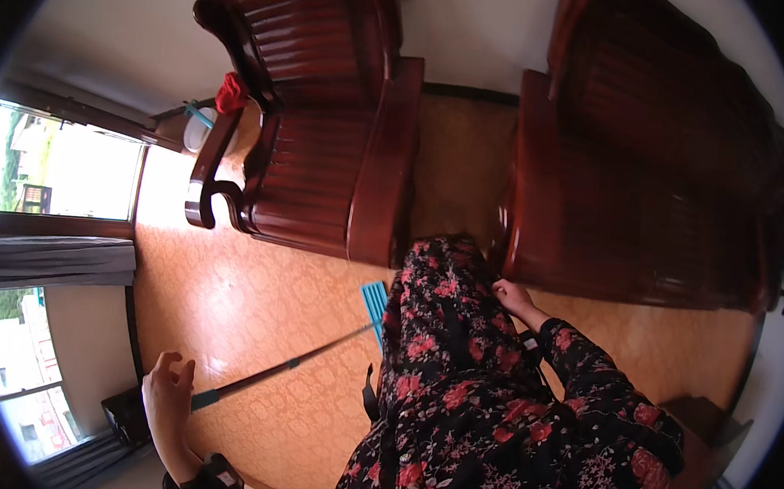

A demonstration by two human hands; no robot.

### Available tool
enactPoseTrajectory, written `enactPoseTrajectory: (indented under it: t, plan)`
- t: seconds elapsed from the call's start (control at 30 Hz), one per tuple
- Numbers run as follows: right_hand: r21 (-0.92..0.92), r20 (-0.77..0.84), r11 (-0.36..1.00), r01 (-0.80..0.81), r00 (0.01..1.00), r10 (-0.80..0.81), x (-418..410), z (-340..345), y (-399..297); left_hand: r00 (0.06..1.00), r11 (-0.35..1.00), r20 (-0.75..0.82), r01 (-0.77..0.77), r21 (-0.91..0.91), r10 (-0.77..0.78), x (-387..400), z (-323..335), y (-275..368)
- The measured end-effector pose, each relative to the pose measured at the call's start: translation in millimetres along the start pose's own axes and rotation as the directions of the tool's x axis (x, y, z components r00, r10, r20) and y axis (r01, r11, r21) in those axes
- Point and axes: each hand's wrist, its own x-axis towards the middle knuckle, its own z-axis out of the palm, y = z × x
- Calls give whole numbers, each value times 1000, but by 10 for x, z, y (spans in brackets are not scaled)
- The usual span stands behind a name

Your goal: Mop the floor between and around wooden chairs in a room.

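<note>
My left hand is raised at the lower left, its fingers loosely curled. The grip end of a telescopic mop handle meets the side of this hand; whether my palm holds it is hidden. At the handle's far end, a flat blue ridged mop head lies on the floor, partly covered by my black floral dress. My right hand has its fingers bent in against the edge of the dress, near the front of the right-hand wooden seat. What those fingers hold, if anything, I cannot make out.
Two glossy dark wooden seats, a left armchair and a wider right seat, stand against the wall with a gap between. A red cloth hangs on the armchair's arm, beside a white bucket. Patterned floor and windows lie left.
</note>
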Motion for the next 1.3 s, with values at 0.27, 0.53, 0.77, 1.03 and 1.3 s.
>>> enactPoseTrajectory:
  t: [0.27, 0.53, 0.77, 1.03, 1.3]
  plan:
    - [247, 5, 887, -390, 916, 401, -88, 197, 596, 993, 992, 42, -114, 61, 112, -374, 615, -264]
    - [36, 274, 999, 4, 962, -14, 690, 1614, 92, 878, 953, 444, 267, -144, -178, -823, 1220, -732]
    - [2, 793, 969, -247, 590, 149, 270, 1949, -406, 796, 978, 582, 208, -8, -164, -1526, 1402, -511]
    - [20, 836, 915, -402, 509, 205, 140, 2148, -179, 786, 898, 592, 376, -229, -178, -2301, 1530, -490]
    - [2, 952, 761, -649, 233, 196, -40, 1921, -429, 771, 833, 629, 411, -369, -102, -2459, 1523, -58]
